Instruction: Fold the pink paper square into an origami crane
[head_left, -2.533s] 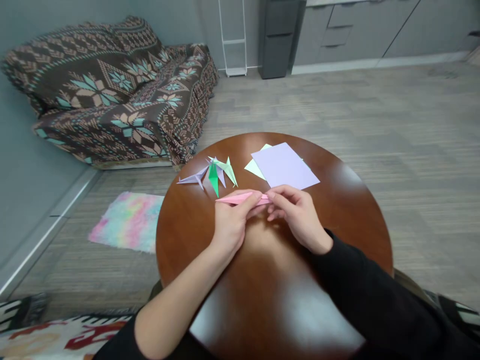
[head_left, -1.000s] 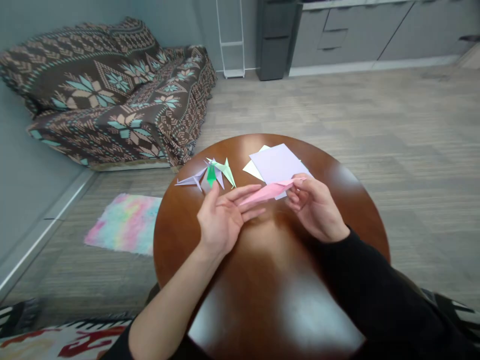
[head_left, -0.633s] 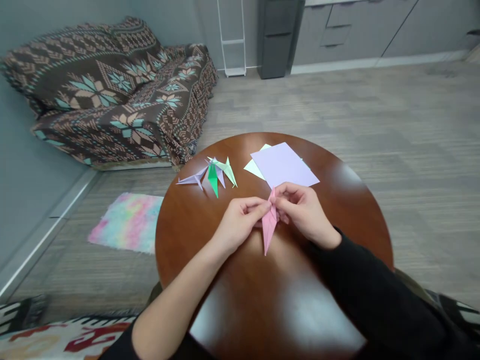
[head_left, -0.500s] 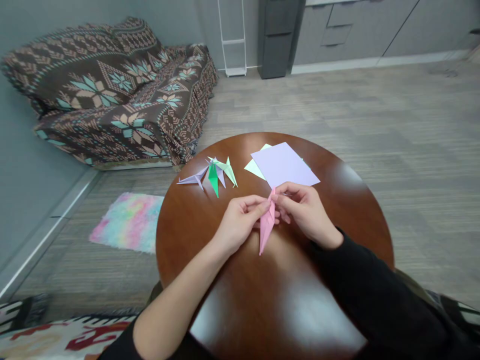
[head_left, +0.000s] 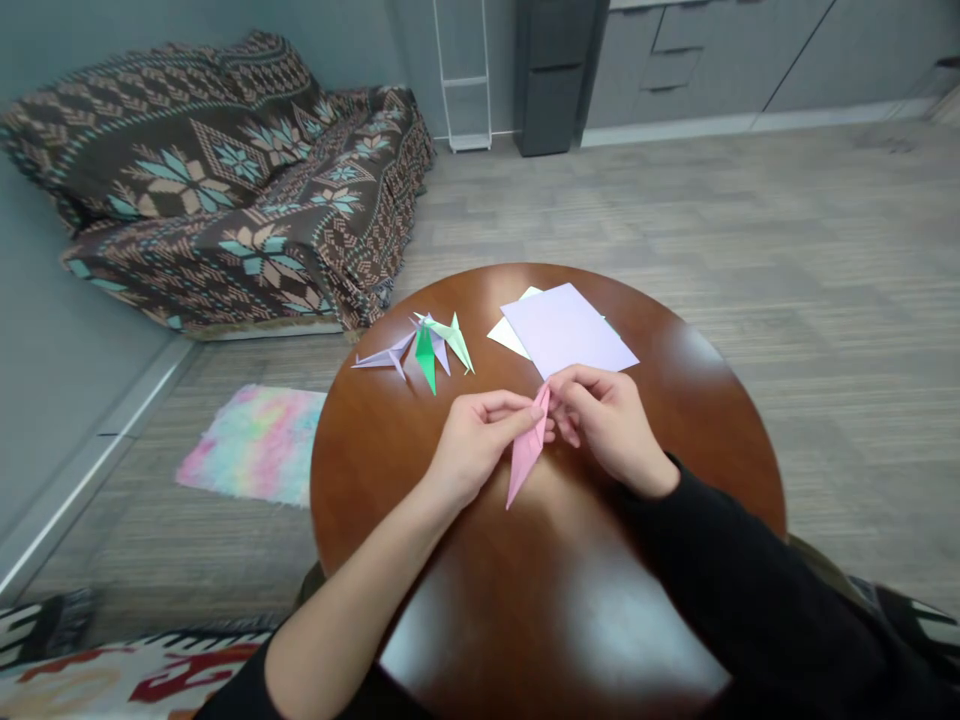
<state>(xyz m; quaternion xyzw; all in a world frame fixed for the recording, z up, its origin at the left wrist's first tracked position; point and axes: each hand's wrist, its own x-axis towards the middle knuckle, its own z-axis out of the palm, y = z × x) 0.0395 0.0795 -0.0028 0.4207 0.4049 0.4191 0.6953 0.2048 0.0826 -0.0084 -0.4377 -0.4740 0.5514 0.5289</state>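
A folded piece of pink origami paper (head_left: 527,452) is held above the table, its long point hanging down toward me. My left hand (head_left: 480,436) pinches its middle between thumb and fingers. At its upper tip, my right hand (head_left: 604,415) closes thumb and forefinger on the paper; the other fingers are curled behind. Beyond my hands, to the left, lie several folded paper cranes: a green one (head_left: 425,357), a pale green one (head_left: 455,342) and lilac ones (head_left: 388,355). A square lilac sheet (head_left: 570,328) rests on a pale green sheet (head_left: 510,338) just past my right hand.
The round brown table (head_left: 694,430) has a curved edge on all sides. A sofa with a patterned cover (head_left: 262,190) stands at the far left, with a fluffy pastel rug (head_left: 255,445) on the floor. Grey cabinets (head_left: 697,70) and a dark fridge (head_left: 551,90) line the back.
The pink paper has turned slightly, its lower point swinging left. My right hand's fingertips have shifted a little down at its upper tip. The cranes and sheets stay put.
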